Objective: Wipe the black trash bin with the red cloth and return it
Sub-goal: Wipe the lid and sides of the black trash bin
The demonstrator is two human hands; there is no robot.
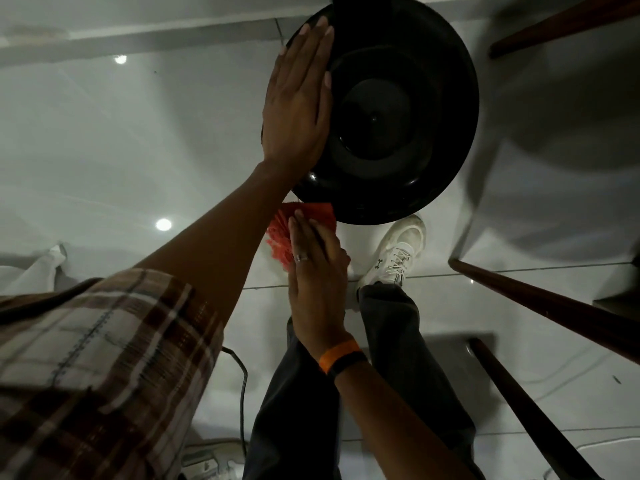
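Note:
The black trash bin (388, 109) stands on the glossy white floor, seen from straight above, its round domed lid facing me. My left hand (298, 98) lies flat, fingers together, on the left edge of the lid. The red cloth (294, 226) is pressed against the bin's near side under the lid's rim. My right hand (317, 275) presses flat on the cloth; it wears a ring, and an orange and black band sits at the wrist. Most of the bin's side wall is hidden below the lid.
Dark wooden furniture legs (540, 303) slant in at the right and upper right (561, 26). My white shoe (398, 251) is just below the bin. A black cable (242, 375) runs down the floor at bottom centre. A white cloth heap (31, 268) lies at the left.

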